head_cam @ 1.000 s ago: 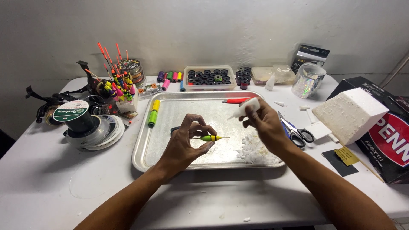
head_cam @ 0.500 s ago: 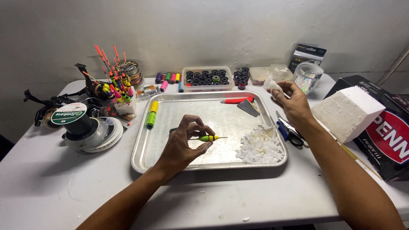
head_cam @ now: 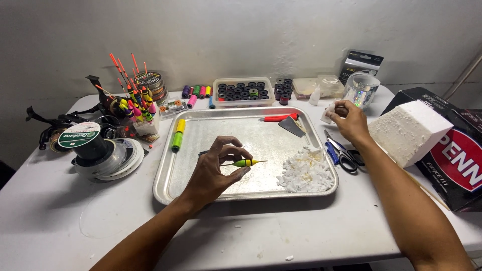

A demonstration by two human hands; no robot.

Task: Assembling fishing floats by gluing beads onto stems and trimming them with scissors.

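My left hand (head_cam: 216,173) pinches a small yellow and green fishing float (head_cam: 246,162) over the middle of a metal tray (head_cam: 165,185). To the right of the tray, my right hand (head_cam: 349,120) is closed on a small white piece of foam (head_cam: 328,114). A heap of white foam shavings (head_cam: 306,170) lies in the tray's near right corner. A red-handled knife (head_cam: 286,122) rests at the tray's far right. A yellow and green spool pair (head_cam: 177,134) lies along the tray's left side.
Blue scissors (head_cam: 341,153) lie right of the tray, beside a large white foam block (head_cam: 407,131) on a black and red box (head_cam: 459,160). Line spools (head_cam: 98,148), reels and a cup of bright floats (head_cam: 135,108) crowd the left. A bin of thread spools (head_cam: 243,93) sits behind.
My right hand has carried the white foam piece from above the tray out to the right, past the tray's edge. The left hand stays still with the float.
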